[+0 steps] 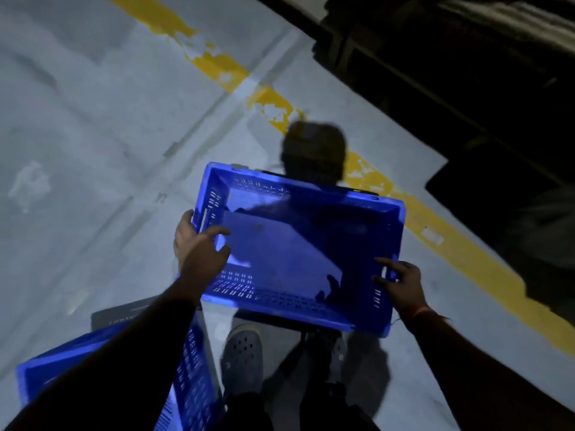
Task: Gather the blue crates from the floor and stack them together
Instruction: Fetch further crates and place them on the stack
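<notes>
Floor (93,126): grey concrete, crossed by a worn yellow line (460,244).
Right edge: dark racking (466,73) is seen.
Carried crate (305,244): held above the floor, left hand (199,244) gripping one end wall, right hand (401,281) the other.
Second crate (186,368): lower left.

The crate (298,244) is a vivid blue with rows of small pale slots along its walls, and a second crate (186,368) at the lower left shows the same blue and slotting. The floor (93,119) is pale grey, crossed by a yellow stripe (389,188) — chipped and patchy. The shoe (242,353) is grey, dotted with dark holes.
</notes>
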`<state>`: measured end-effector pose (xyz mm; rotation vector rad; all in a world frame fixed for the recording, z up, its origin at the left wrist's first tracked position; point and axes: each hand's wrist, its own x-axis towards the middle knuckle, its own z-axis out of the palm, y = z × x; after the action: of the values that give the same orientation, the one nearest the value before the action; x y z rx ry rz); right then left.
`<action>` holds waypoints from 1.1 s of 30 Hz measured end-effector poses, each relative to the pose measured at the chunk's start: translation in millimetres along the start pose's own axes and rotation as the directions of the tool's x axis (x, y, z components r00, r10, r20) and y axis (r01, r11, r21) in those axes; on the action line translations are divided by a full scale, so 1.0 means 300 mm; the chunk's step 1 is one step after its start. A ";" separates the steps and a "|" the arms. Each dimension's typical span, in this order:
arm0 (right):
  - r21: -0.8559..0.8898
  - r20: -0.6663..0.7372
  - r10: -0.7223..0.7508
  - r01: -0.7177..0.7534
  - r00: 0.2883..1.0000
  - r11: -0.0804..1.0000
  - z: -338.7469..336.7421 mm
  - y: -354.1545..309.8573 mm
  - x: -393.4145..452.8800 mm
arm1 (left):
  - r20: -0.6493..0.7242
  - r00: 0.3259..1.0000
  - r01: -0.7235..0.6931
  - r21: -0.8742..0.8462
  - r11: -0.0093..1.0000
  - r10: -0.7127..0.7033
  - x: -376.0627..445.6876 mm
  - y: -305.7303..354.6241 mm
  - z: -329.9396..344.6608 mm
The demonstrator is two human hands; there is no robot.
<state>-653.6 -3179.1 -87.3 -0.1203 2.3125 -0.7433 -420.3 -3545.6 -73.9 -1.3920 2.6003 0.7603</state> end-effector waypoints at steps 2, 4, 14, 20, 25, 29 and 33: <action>0.098 0.026 0.029 -0.031 0.999 0.995 0.013 -0.021 0.010 | 0.039 0.999 0.026 0.009 1.000 -0.027 0.042 -0.033 0.001; 0.170 0.081 0.039 -0.053 0.996 0.984 0.033 -0.026 0.026 | 0.113 0.993 -0.015 -0.027 1.000 0.018 0.079 -0.059 0.008; 0.270 0.021 0.073 -0.076 0.997 0.960 -0.035 -0.103 -0.038 | 0.314 0.948 0.028 -0.243 0.970 0.052 0.130 -0.115 -0.118; 0.162 0.008 0.099 -0.099 0.995 0.982 -0.288 -0.237 -0.364 | 0.264 0.964 0.050 -0.288 0.956 0.029 -0.117 0.028 -0.451; 0.086 -0.046 0.085 -0.080 0.995 0.993 -0.557 -0.369 -0.712 | 0.221 0.974 0.028 -0.317 0.948 0.045 -0.339 0.226 -0.796; 0.199 -0.099 0.079 -0.058 0.992 0.978 -0.752 -0.465 -1.002 | 0.200 0.976 -0.018 -0.298 0.955 0.081 -0.473 0.378 -1.036; 0.351 -0.194 0.124 -0.050 0.973 0.935 -0.872 -0.509 -1.248 | 0.208 0.963 -0.100 -0.309 0.946 0.169 -0.566 0.511 -1.204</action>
<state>-557.9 -3075.4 373.1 0.2317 2.3262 -1.1498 -392.2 -3516.4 351.6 -1.1092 2.4924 1.2949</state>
